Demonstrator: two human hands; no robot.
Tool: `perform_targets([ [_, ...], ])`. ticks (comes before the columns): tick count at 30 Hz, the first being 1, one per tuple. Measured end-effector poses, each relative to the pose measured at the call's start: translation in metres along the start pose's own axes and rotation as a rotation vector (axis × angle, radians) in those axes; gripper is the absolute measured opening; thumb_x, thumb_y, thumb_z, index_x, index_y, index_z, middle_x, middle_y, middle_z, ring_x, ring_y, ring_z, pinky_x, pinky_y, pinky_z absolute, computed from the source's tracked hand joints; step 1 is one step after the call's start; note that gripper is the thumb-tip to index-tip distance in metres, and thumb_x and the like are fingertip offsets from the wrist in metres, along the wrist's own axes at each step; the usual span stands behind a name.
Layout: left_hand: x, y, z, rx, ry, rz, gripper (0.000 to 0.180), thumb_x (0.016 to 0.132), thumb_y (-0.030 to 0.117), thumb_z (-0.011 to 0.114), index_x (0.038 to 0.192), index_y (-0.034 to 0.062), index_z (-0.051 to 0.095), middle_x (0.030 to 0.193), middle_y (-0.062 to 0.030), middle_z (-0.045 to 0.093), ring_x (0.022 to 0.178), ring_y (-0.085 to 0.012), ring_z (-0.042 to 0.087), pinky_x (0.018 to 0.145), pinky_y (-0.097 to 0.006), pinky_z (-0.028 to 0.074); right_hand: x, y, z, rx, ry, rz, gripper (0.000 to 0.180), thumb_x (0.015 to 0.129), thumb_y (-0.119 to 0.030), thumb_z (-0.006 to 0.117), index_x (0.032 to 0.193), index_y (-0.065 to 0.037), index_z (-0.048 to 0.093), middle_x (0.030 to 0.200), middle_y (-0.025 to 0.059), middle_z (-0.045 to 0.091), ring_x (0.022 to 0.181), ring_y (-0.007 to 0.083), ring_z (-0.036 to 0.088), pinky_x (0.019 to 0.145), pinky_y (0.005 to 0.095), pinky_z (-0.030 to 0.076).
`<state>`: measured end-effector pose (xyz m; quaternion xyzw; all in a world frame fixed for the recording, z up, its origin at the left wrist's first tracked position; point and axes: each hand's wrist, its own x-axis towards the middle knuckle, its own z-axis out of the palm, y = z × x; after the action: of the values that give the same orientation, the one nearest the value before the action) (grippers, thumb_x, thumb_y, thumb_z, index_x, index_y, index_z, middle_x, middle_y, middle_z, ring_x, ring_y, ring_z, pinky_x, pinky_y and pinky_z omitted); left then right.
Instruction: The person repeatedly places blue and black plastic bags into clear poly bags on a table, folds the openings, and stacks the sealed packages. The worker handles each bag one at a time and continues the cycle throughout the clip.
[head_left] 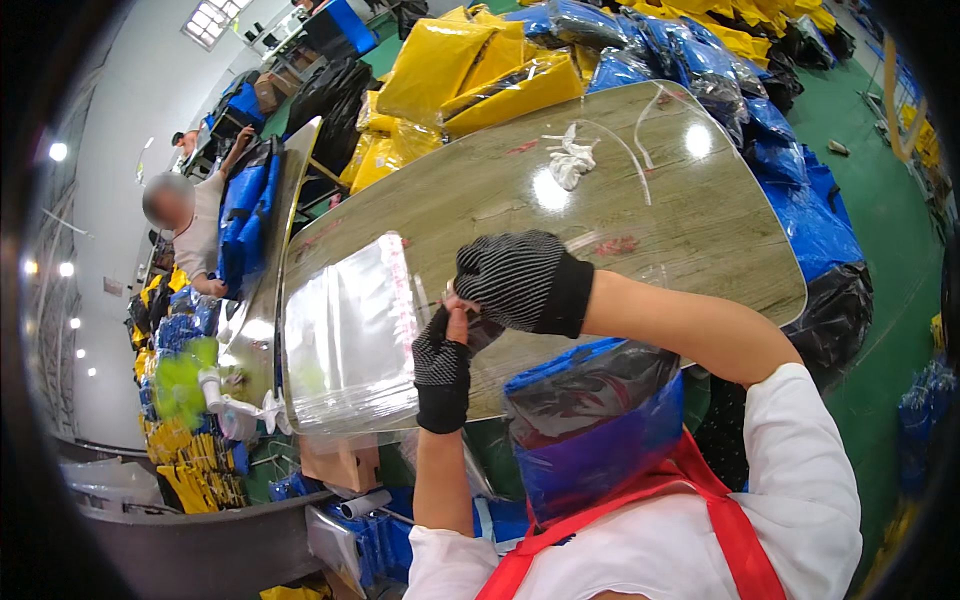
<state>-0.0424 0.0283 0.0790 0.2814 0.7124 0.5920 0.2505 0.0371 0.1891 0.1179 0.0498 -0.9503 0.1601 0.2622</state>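
Beside the stack of clear plastic bags (345,335) on the grey bench (700,230), both gloved hands meet: left hand (442,365) and right hand (520,282) pinching a thin clear strip (447,300), the stack lying leftward, nearer the left hand.

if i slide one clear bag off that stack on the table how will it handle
Probably floppy: the stack of clear plastic bags lies flat and thin on the table. Likely slippery, since the film is glossy with glare. Probably very light, so it may cling or drift.

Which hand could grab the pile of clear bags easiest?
Probably the left hand. It sits right beside the stack of clear bags, near the edge. The right hand is farther over, pressed against the left hand's fingertips.
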Motion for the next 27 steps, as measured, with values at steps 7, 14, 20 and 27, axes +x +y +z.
perform_targets([
  [7,-0.005,-0.015,-0.01,0.155,0.038,0.128,0.032,0.096,0.019,0.05,0.115,-0.0048,0.057,0.09,-0.0047,0.061,0.073,-0.011,0.055,0.066,-0.024,0.045,0.019,-0.002,0.009,-0.041,-0.028,-0.171,0.015,0.072,-0.02,0.062,0.077,-0.005,0.063,0.077,0.0134,0.063,0.073,0.0291,0.066,0.062,0.04,0.054],
  [14,0.003,-0.002,-0.006,-0.295,-0.077,0.037,0.039,0.098,0.026,0.044,0.117,-0.0064,0.052,0.104,-0.0173,0.063,0.09,-0.0233,0.064,0.083,-0.035,0.052,-0.031,0.193,-0.061,-0.057,0.194,0.729,0.022,0.079,-0.023,0.059,0.093,-0.006,0.059,0.082,0.0141,0.064,0.068,0.0283,0.065,0.059,0.0414,0.051],
  [20,0.003,0.002,0.006,0.008,0.09,0.165,0.036,0.097,0.024,0.046,0.117,-0.0047,0.056,0.108,-0.0158,0.062,0.1,-0.0203,0.06,0.087,-0.032,0.048,-0.027,0.043,-0.02,0.135,0.152,0.067,0.017,0.083,-0.024,0.058,0.084,-0.007,0.062,0.079,0.0117,0.063,0.064,0.0295,0.063,0.056,0.0395,0.052],
  [27,-0.011,0.015,0.018,0.291,0.097,0.078,0.032,0.096,0.021,0.05,0.116,-0.0035,0.059,0.106,-0.0132,0.065,0.098,-0.0181,0.06,0.088,-0.029,0.044,-0.005,0.006,-0.015,-0.06,0.047,-0.115,0.013,0.08,-0.02,0.057,0.08,-0.009,0.062,0.074,0.0109,0.061,0.064,0.0291,0.063,0.055,0.0394,0.052],
])
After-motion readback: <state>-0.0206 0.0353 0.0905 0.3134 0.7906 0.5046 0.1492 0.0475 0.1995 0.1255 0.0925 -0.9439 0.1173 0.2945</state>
